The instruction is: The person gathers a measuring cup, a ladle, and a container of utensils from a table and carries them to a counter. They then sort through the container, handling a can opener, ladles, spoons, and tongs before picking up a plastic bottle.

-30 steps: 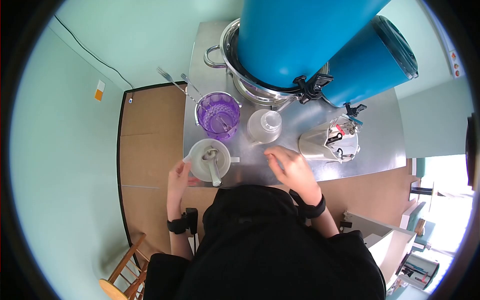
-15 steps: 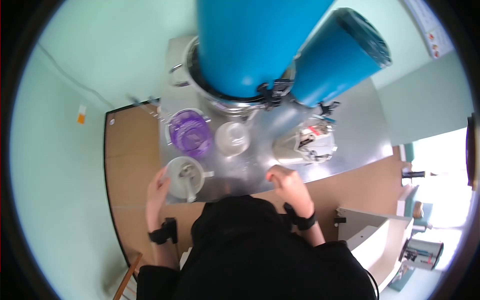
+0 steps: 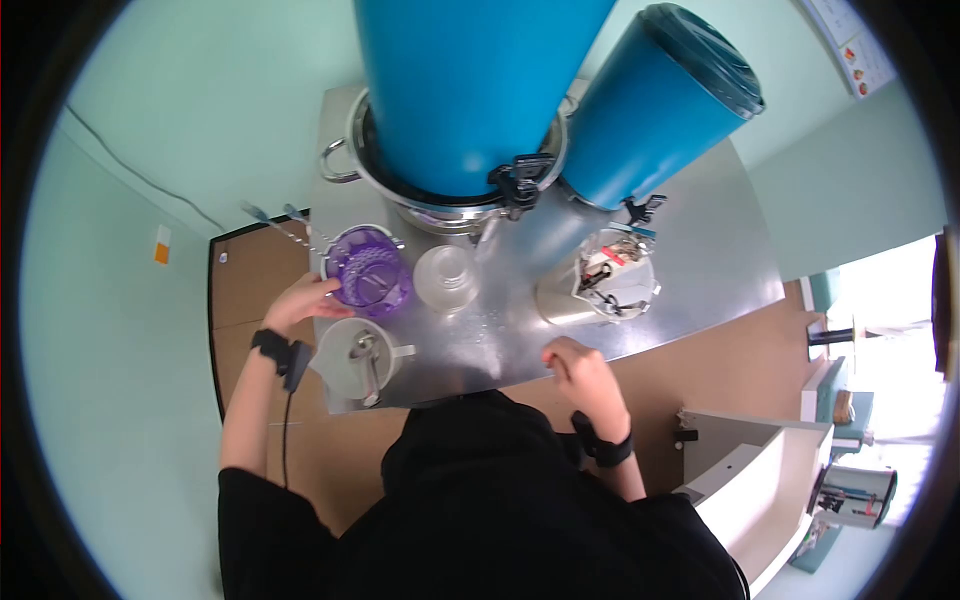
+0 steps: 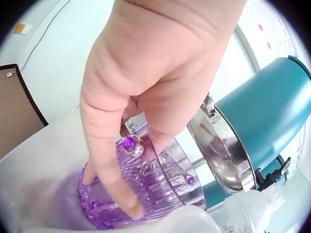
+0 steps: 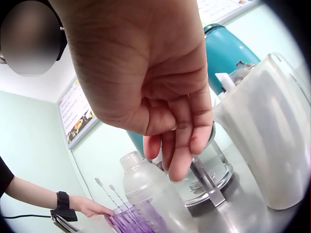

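My left hand (image 3: 305, 300) reaches over the near-left rim of a clear purple bucket (image 3: 375, 275), its fingers spread and extended. In the left wrist view the fingers surround a purple knob (image 4: 130, 143) at the bucket's side, and one finger blurs across the wall. My right hand (image 3: 587, 380) hangs loosely curled near the table's front edge, holding nothing. A white plastic jug (image 3: 345, 375) with a spoon-like metal utensil (image 3: 371, 370) inside stands just below the bucket. A frosted shaker (image 3: 447, 280) is right of the bucket. Two long twisted-handled utensils (image 3: 275, 228) lean out of it.
On the steel table (image 3: 490, 350) stand a large blue cylinder (image 3: 470, 100) with a black tap over a metal stand (image 3: 440, 215), and a second blue cylinder (image 3: 655, 110). A tall pale jug (image 3: 562, 300) full of tools is at right, with a white cabinet (image 3: 740, 500) below.
My left hand has left the white jug and moved forward to the purple bucket. The view has shifted, putting the table items further left and lower. My right hand stays loosely curled.
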`<state>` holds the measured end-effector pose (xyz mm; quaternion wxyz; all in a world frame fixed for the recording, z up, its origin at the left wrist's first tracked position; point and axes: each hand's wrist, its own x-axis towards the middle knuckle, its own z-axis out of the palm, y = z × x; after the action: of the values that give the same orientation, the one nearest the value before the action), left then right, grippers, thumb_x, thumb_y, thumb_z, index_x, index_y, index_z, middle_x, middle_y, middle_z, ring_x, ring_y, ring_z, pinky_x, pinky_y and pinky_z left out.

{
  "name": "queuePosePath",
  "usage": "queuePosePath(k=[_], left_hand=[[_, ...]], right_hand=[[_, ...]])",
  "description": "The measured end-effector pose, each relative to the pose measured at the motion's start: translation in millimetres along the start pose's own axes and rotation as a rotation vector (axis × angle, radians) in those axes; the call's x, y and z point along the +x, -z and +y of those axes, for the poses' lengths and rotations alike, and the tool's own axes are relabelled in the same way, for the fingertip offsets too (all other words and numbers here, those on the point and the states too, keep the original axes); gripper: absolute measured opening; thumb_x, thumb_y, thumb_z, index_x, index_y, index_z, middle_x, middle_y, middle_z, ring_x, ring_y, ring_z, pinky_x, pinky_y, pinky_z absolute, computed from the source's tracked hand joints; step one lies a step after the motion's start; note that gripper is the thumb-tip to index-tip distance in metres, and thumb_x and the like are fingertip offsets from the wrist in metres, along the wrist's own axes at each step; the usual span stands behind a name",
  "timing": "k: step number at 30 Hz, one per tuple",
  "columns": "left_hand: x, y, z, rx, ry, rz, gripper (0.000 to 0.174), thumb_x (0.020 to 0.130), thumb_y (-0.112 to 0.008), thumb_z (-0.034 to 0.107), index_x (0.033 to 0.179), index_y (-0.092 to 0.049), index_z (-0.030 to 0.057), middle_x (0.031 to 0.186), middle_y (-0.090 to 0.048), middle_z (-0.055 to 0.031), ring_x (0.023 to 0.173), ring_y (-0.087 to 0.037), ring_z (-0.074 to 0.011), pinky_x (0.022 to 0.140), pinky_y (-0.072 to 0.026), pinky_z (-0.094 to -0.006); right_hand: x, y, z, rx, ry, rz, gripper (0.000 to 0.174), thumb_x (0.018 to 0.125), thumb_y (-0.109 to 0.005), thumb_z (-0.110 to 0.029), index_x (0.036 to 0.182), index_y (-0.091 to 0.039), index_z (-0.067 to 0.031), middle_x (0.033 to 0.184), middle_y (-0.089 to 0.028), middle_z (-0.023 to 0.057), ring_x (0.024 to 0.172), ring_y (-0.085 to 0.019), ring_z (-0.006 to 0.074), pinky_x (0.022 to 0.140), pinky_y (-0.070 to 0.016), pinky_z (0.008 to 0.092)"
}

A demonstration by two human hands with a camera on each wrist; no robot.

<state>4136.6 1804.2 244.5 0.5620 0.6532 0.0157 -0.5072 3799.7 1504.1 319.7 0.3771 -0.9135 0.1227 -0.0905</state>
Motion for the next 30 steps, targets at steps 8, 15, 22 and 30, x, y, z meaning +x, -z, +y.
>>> queuePosePath(k=[8, 15, 22, 30], left_hand=[[20.7, 6.4, 26.0, 0.062, -0.041, 0.091, 0.031, 0.085, -0.05, 0.004, 0.108, -0.046, -0.0152, 0.096, -0.06, -0.0225, 0.076, -0.066, -0.0321, 0.072, -0.0589, -0.0367], [-17.6, -8.3, 48.6, 0.367, 0.108, 0.248, 0.054, 0.084, -0.06, 0.028, 0.12, -0.046, -0.0102, 0.097, -0.061, -0.02, 0.073, -0.066, -0.0227, 0.066, -0.0565, -0.0299], [-103.4, 2.3, -9.1, 0.752, -0.058, 0.398, 0.085, 0.079, -0.064, 0.047, 0.135, -0.031, -0.0085, 0.1, -0.06, -0.023, 0.07, -0.066, -0.0182, 0.061, -0.0529, -0.0275], [-128.4, -56.0, -70.6, -0.107, -0.123, 0.284, 0.051, 0.09, -0.05, 0.015, 0.134, -0.035, -0.0048, 0.109, -0.058, -0.0187, 0.08, -0.067, -0.0314, 0.071, -0.0589, -0.0349]], right_hand=[[-32.7, 12.1, 9.0, 0.01, -0.168, 0.071, 0.011, 0.075, -0.049, 0.009, 0.079, -0.055, 0.0006, 0.074, -0.06, 0.0144, 0.065, -0.061, 0.0301, 0.059, -0.0478, 0.0361], [-30.3, 3.1, 5.4, 0.007, -0.165, 0.04, 0.011, 0.076, -0.048, 0.009, 0.078, -0.055, 0.0003, 0.072, -0.059, 0.0144, 0.063, -0.061, 0.0306, 0.058, -0.0474, 0.0364], [-5.8, -22.3, -9.0, 0.041, 0.019, -0.077, 0.008, 0.077, -0.05, 0.006, 0.079, -0.055, -0.0002, 0.075, -0.059, 0.0149, 0.066, -0.059, 0.0343, 0.059, -0.0471, 0.0397], [18.4, -36.9, -17.8, 0.026, 0.058, -0.198, 0.01, 0.077, -0.05, 0.002, 0.082, -0.058, -0.0012, 0.08, -0.061, 0.016, 0.073, -0.06, 0.0361, 0.064, -0.048, 0.0421]])
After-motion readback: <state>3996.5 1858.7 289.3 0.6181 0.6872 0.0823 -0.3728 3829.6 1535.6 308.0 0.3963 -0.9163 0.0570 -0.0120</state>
